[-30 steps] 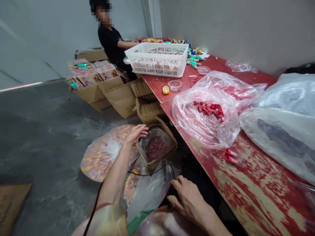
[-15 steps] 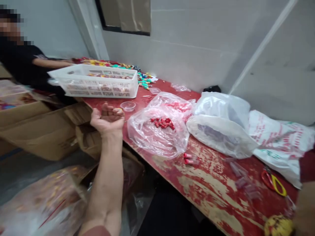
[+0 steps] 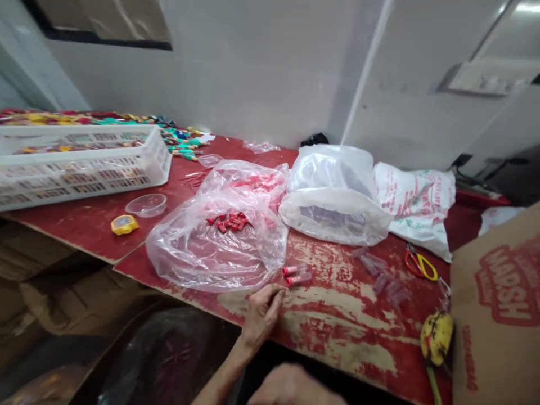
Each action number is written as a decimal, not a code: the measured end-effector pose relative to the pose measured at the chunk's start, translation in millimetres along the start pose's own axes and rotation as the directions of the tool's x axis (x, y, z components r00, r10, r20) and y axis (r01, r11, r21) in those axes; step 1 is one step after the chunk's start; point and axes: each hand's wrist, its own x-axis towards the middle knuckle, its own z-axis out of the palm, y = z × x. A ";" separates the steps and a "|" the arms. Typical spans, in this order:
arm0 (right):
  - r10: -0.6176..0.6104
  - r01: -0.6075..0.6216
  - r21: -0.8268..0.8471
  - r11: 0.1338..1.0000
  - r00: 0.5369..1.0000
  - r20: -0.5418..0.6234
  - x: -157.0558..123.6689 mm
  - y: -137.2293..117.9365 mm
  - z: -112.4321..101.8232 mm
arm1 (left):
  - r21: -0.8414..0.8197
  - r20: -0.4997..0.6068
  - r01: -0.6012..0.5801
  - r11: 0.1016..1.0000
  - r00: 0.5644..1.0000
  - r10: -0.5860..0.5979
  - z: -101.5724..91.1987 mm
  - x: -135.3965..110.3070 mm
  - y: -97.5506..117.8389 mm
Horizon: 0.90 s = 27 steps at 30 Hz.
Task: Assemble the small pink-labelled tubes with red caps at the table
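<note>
My left hand (image 3: 262, 316) is at the table's front edge, its fingers curled and pressed together; whatever they may hold is hidden. Its fingertips are close to two clear tubes with red caps (image 3: 297, 275) lying on the table. Just behind is an open plastic bag (image 3: 189, 259) with a pile of small red caps (image 3: 228, 221) in it. Low at the bottom edge, my right hand (image 3: 295, 388) is smeared by motion and partly cut off, its fingers unclear. A yellow tape measure (image 3: 125, 225) lies to the left, beside a clear plastic bowl (image 3: 146, 205).
A white basket (image 3: 84, 169) stands at the left. Toward the wall is a white bag (image 3: 333, 208). Clear tubes (image 3: 390, 281), scissors (image 3: 421, 264), a yellow banana-like item (image 3: 436, 340) and a cardboard box (image 3: 498, 315) are on the right.
My left hand has drawn back from near the tape measure to the tubes, turning from palm up to curled fingers. The view has swung right; my right hand has come into view.
</note>
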 end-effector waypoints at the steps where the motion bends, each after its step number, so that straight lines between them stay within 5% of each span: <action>1: 0.082 -0.078 0.045 0.996 0.993 -0.090 -5.6 9.5 -6.8 | 0.006 -0.037 0.059 0.998 0.998 -0.059 1.4 -4.8 -9.4; 3: 0.269 -0.244 0.115 0.963 0.910 -0.317 -12.5 36.2 -23.8 | 0.010 -0.074 0.145 0.989 0.987 -0.144 4.2 -11.0 -23.1; 5: 0.269 -0.308 0.014 0.951 0.809 -0.523 -10.0 68.2 -38.9 | 0.009 -0.090 0.206 0.979 0.975 -0.204 7.3 -13.0 -29.6; 9: 0.189 -0.396 -0.335 0.855 0.839 -0.511 17.8 115.9 -46.6 | -0.008 -0.115 0.260 0.966 0.959 -0.259 15.6 -6.7 -28.3; 12: 0.209 -0.422 -0.382 0.822 0.848 -0.487 34.5 128.7 -40.1 | 0.018 -0.122 0.228 0.974 0.967 -0.224 24.6 1.1 -26.1; 19: 0.222 -0.391 -0.285 0.875 0.847 -0.483 17.7 138.2 -33.7 | 0.143 -0.016 0.141 0.980 0.990 -0.140 39.6 16.2 -25.2; 24: 0.210 -0.313 -0.153 0.937 0.858 -0.470 -11.7 131.4 -35.1 | -0.147 0.133 0.299 0.943 0.950 -0.281 41.1 16.8 -17.4; 27: 0.275 -0.247 0.122 0.961 0.838 -0.470 -29.4 124.0 -38.1 | -0.345 0.227 0.440 0.829 0.896 -0.382 41.2 12.9 -7.4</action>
